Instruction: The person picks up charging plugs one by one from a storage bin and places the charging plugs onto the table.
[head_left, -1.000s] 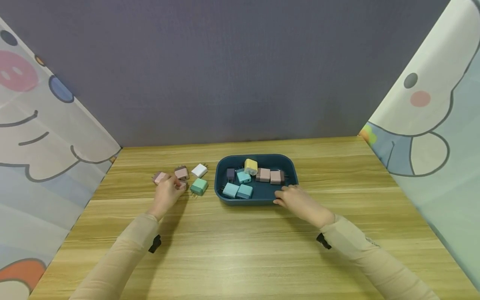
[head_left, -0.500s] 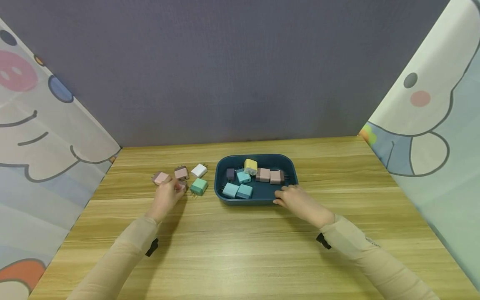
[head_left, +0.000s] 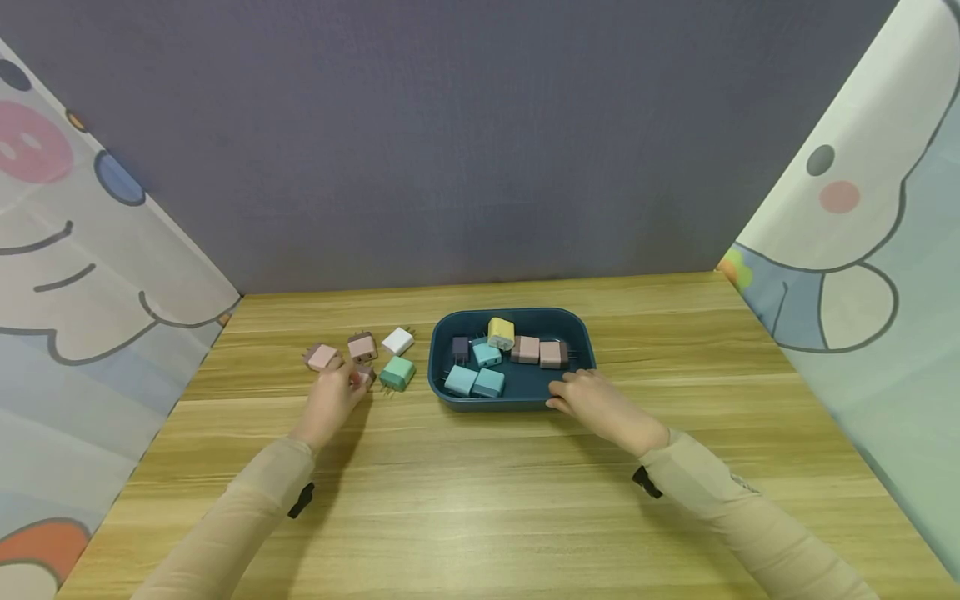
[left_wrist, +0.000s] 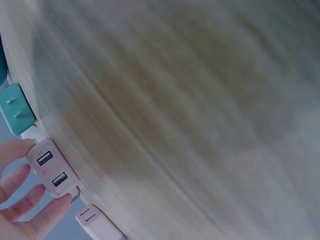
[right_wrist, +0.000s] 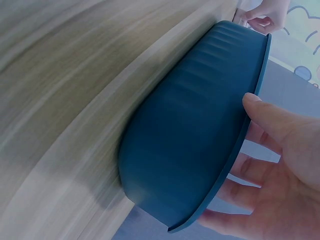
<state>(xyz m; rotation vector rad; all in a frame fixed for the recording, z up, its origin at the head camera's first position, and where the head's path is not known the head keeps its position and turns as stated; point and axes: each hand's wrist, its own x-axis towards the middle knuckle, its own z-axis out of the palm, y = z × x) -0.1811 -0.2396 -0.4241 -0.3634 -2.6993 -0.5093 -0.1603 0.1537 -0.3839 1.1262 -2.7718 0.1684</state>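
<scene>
My left hand [head_left: 330, 398] is at the left group of chargers, its thumb and fingers at either side of a pink USB charger [left_wrist: 52, 169] whose two ports face the left wrist camera. Close beside it lie a green charger [head_left: 397, 372], a white charger [head_left: 398, 341] and two more pink-and-brown chargers, one behind [head_left: 363, 347] and one to the left [head_left: 322, 357]. My right hand [head_left: 603, 406] grips the near right rim of a dark blue plastic bin [right_wrist: 185, 120], thumb outside and fingers over the inner side.
In the bin sit several chargers: a yellow one [head_left: 501, 333] lying over a light blue one [head_left: 487, 353], a dark purple one [head_left: 461, 350], two more light blue and two pink-and-brown. A grey panel [head_left: 480, 150] stands behind the wooden table [head_left: 480, 500], with cartoon-printed sheets at both sides.
The left hand has drawn back very slightly, toward the lower left, at the same pink charger. The right hand and the bin have stayed in place.
</scene>
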